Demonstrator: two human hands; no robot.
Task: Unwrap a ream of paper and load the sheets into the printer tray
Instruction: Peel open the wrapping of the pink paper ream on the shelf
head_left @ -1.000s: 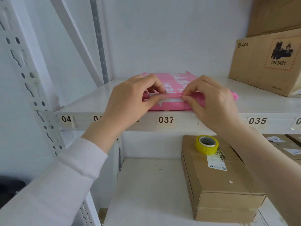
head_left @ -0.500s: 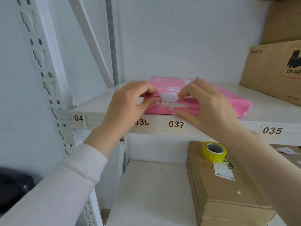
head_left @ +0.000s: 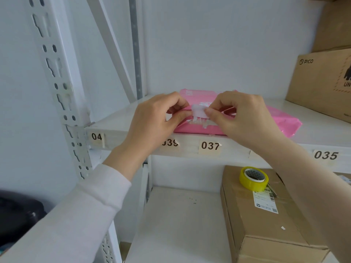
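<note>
At lower right of the frame, a roll of yellow tape (head_left: 254, 178) rests on a cardboard box (head_left: 269, 221). At centre, on the shelf (head_left: 121, 124) above label 037, lies the pink ream (head_left: 281, 122). Left hand (head_left: 152, 120) and right hand (head_left: 245, 118) each pinch the white torn flap (head_left: 198, 112) of its wrapper. Unwrapping appears barely begun; no sheets or printer tray are visible.

Two hands are up at the shelf, the left hand (head_left: 152, 122) and the right hand (head_left: 245, 118). One pink-wrapped ream of paper (head_left: 281, 122). One yellow roll of tape (head_left: 253, 179). Three brown cardboard boxes: one below (head_left: 266, 221), two stacked at upper right (head_left: 319, 88) (head_left: 334, 25). Four number labels show on the shelf edge (head_left: 209, 145).
</note>
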